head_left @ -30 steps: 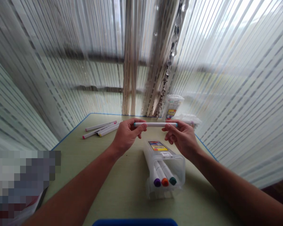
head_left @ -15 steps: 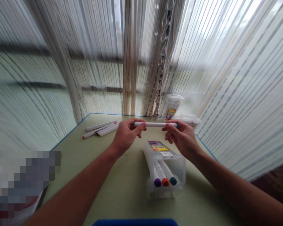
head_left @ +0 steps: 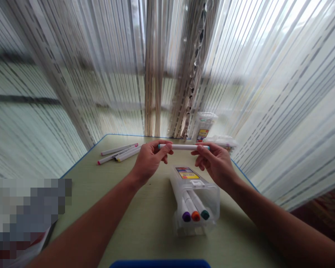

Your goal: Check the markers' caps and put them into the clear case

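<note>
A white marker (head_left: 182,147) with teal ends is held level above the table. My left hand (head_left: 150,160) pinches its left end between thumb and fingers. Its right end is gripped by my right hand (head_left: 216,162) in the same way. Below the hands, a clear plastic marker case (head_left: 174,186) lies on its side with its open end towards me. Inside are three white markers with purple (head_left: 186,216), orange (head_left: 195,216) and dark green (head_left: 204,214) ends. Beyond my left hand lie several loose white markers (head_left: 120,152) with pink and yellow ends.
Another clear case (head_left: 206,124) stands upright at the back of the green table (head_left: 83,193), with a clear plastic item (head_left: 222,141) beside it. String curtains (head_left: 123,74) hang behind the far edge. A blue object (head_left: 159,263) shows at the near edge.
Both hands and the marker stay almost where they were. The curtains have shifted and swayed slightly.
</note>
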A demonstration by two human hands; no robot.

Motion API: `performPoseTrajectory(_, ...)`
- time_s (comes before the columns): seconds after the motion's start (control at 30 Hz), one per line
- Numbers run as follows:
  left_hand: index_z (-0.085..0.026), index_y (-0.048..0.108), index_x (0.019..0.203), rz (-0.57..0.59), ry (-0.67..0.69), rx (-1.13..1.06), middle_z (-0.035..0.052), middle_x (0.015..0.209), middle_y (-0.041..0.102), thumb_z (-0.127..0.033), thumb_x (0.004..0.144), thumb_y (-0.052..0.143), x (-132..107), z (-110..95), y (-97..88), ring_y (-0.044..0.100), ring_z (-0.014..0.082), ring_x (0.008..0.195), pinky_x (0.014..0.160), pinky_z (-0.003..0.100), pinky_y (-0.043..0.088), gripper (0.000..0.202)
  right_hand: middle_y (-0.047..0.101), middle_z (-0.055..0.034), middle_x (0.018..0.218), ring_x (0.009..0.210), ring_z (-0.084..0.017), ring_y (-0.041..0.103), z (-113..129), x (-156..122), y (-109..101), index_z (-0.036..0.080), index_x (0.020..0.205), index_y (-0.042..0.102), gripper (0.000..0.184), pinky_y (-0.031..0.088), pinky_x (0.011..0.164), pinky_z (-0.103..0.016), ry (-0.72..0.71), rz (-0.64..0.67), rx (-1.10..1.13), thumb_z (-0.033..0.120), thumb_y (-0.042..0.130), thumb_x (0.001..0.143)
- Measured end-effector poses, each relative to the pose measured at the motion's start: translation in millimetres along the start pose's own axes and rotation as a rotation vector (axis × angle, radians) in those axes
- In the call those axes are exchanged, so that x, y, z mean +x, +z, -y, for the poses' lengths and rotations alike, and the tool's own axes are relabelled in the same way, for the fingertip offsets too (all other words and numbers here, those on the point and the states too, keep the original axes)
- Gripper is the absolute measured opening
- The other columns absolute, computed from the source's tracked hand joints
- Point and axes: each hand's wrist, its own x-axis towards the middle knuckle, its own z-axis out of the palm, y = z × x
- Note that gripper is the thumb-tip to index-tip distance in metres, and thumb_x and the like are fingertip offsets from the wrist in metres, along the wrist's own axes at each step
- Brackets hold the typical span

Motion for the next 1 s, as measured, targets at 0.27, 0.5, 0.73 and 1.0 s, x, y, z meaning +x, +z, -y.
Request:
performPoseTrajectory(0.27,-0.01,0.072,0.098,0.004,-0.032,-0.048,0.0052,0.074,0.07,-0.037,0.079,0.076,0.3,-0.1,-0.2,0.056,0.0086,0.053,0.054,0.023,0.048,0.033,0.076,-0.0068,0.076,0.043,-0.012,0.063,-1.5,0.5,-1.2,0.015,0.091,0.071,0.033,0.041,0.034,-0.019,0.012,0.003,0.015,0.043,0.08,0.077)
performPoseTrajectory(0.5,-0.011,0.072,0.101,0.007,-0.054,-0.115,0.0058,0.076,0.071,-0.036,0.081,0.074,1.1,1.4,-1.0,0.056,0.0086,0.053,0.055,0.024,0.049,0.033,0.077,-0.0085,0.08,0.044,-0.013,0.065,-1.0,1.1,-1.8,0.015,0.097,0.072,0.036,0.042,0.033,-0.019,0.029,0.005,0.017,0.045,0.078,0.078)
performPoseTrajectory(0.73,-0.009,0.07,0.102,0.003,-0.078,-0.171,0.0065,0.076,0.07,-0.035,0.087,0.067,1.3,1.8,-0.9,0.057,0.0094,0.053,0.055,0.024,0.049,0.03,0.078,-0.0089,0.082,0.044,-0.014,0.066,1.8,0.7,-1.1,0.016,0.097,0.073,0.033,0.044,0.033,-0.02,0.062,0.003,0.055,0.042,0.078,0.077)
performPoseTrajectory(1.0,-0.009,0.069,0.102,0.003,-0.094,-0.211,0.0083,0.076,0.07,-0.036,0.088,0.065,1.2,0.4,-1.4,0.058,0.0111,0.053,0.055,0.025,0.049,0.031,0.078,-0.0108,0.084,0.045,-0.016,0.066,2.9,0.8,-1.6,0.015,0.097,0.072,0.029,0.045,0.034,-0.022,0.078,0.013,0.088,0.04,0.072,0.081)
